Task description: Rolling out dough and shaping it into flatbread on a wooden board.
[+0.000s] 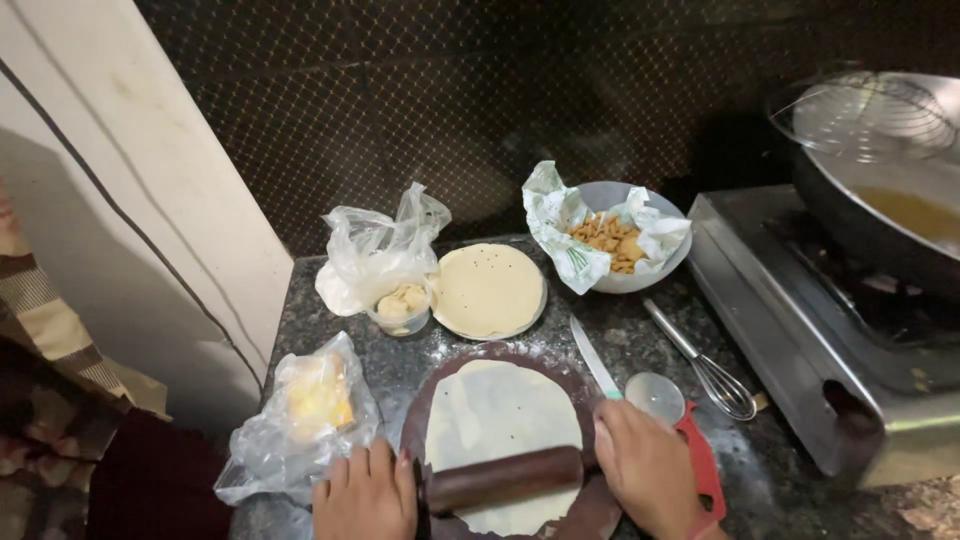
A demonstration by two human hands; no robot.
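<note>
A dark brown rolling pin (505, 479) lies across a thin round sheet of pale dough (497, 420) on a dark round rolling board (560, 372). My left hand (367, 495) presses flat on the pin's left end. My right hand (647, 470) rests on the pin's right end, fingers spread over it. Both hands sit at the near edge of the board.
A knife (595, 359), a round cutter with a red handle (662, 397) and a whisk (706, 365) lie to the right. Behind are a plate of rolled dough rounds (487, 291), a bowl of fried pieces (612, 240), plastic bags (300, 420) and a stove with a pan of oil (880, 210).
</note>
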